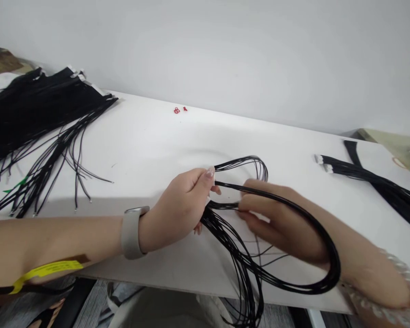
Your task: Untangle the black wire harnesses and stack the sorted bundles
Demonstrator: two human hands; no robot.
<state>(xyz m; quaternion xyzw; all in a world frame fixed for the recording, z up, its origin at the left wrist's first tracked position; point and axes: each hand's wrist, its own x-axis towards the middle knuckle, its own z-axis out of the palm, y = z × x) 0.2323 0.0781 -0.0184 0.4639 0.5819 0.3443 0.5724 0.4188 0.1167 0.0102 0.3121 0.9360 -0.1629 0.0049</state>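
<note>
My left hand is clenched around a bundle of black wires, pinching the strands tightly together near the front edge of the white surface. My right hand reaches in from the right, its fingers closed on the same wires just beside my left hand. Gripping at two close points seems to keep the strands gathered and stops them from sliding apart.

A small loop of the bundle rises beyond my left hand and lies over the surface. A much longer loop runs across the back of my right hand, curves around near my wrist, and hangs past the front edge, where its weight is carried by my hands rather than the surface.

A large pile of black wires fills the back left corner, its white connectors lined up along the far end, probably to keep those ends together. Its loose ends fan toward the middle. A smaller bunch of black wires lies near the right edge. Two small red bits sit near the back edge. I wear a watch on my left wrist and a beaded bracelet on my right.
</note>
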